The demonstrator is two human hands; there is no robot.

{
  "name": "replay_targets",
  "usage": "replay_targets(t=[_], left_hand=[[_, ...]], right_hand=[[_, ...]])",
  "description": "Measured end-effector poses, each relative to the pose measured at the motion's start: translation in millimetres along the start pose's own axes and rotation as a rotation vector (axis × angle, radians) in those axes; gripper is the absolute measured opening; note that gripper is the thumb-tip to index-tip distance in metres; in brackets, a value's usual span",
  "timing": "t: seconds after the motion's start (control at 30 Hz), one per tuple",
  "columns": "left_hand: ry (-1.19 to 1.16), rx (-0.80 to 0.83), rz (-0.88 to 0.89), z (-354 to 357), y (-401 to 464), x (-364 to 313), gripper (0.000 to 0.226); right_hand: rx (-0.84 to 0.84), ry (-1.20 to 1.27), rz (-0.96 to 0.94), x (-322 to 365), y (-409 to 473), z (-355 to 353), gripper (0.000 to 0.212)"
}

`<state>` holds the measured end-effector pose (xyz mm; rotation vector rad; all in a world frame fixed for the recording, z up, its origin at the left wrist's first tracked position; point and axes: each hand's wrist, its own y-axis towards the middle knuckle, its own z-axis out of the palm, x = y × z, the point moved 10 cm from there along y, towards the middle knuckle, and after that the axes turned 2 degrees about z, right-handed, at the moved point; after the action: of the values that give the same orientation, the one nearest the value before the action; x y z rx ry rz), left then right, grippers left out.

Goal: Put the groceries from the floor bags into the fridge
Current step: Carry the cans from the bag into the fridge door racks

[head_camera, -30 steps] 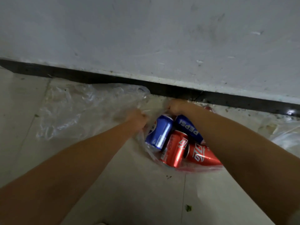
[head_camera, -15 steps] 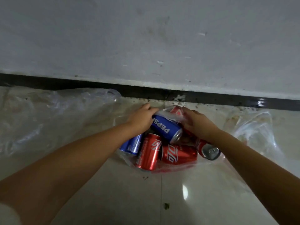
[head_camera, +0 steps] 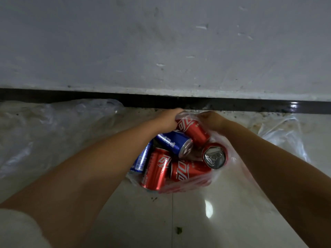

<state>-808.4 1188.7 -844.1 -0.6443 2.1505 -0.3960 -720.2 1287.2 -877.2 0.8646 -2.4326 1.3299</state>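
A view from a head-worn camera looks down at a pale tiled floor (head_camera: 223,221) where it meets a grey wall (head_camera: 161,42) with a dark skirting strip (head_camera: 71,96) along its foot. Two bare forearms reach forward to a clear plastic bag (head_camera: 231,159) that lies on the floor close to the wall edge, near the middle of the view. The bag holds a loose heap of drink cans: four red cans, one of them on top near the hands (head_camera: 194,130), one standing with its silver lid up (head_camera: 214,156), and two lying at the near side (head_camera: 156,169), plus two blue cans (head_camera: 172,142) on the left of the heap. The left hand (head_camera: 167,119) is curled closed around the bag's gathered rim beside the top red can, touching it. The right hand (head_camera: 212,119) is also curled closed on the rim at the far side; the fingertips are hidden, so exactly what they pinch cannot be told. Judging by the load, the bag will be heavy and floppy, the thin film may stretch or tear, and the smooth rigid cans will roll and shift; holding the bunched rim in both hands, or supporting it from beneath, seems safest. More crumpled clear plastic (head_camera: 44,131) lies along the wall edge to the left and right. No fridge is in view.
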Motion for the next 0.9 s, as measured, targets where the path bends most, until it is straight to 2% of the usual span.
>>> replay_targets(t=[0.1, 0.23, 0.37, 0.47, 0.6, 0.73, 0.83, 0.9], left_hand=[[-0.065, 0.031, -0.034, 3.9, 2.1, 5.0, 0.032], [-0.191, 0.054, -0.133, 2.4, 3.1, 17.2, 0.013], [-0.358, -0.001, -0.241, -1.6, 0.5, 40.4, 0.019], [-0.469, -0.109, -0.320, 1.2, 3.5, 55.7, 0.021], [-0.370, -0.221, -0.395, 7.1, 14.2, 65.4, 0.022], [-0.299, -0.259, -0.336, 2.6, 11.2, 67.1, 0.023], [-0.274, -0.305, -0.235, -9.7, -5.0, 62.9, 0.028], [-0.169, -0.395, -0.100, -22.4, -24.7, 47.3, 0.035]], right_hand=[[0.027, 0.020, -0.011, -5.6, 2.3, 3.5, 0.033], [-0.012, -0.174, -0.042, 0.3, 2.3, 4.8, 0.038], [-0.009, -0.315, -0.001, 2.3, 5.1, 5.5, 0.051], [0.037, -0.291, 0.016, 3.1, 2.4, 7.6, 0.038], [-0.061, -0.237, 0.010, 2.8, -1.8, -1.8, 0.034], [-0.198, -0.171, 0.025, -8.6, -13.9, -18.5, 0.035], [-0.255, -0.213, -0.175, 11.4, -49.4, -32.0, 0.047], [-0.317, -0.226, -0.355, 34.9, -89.8, -40.9, 0.045]])
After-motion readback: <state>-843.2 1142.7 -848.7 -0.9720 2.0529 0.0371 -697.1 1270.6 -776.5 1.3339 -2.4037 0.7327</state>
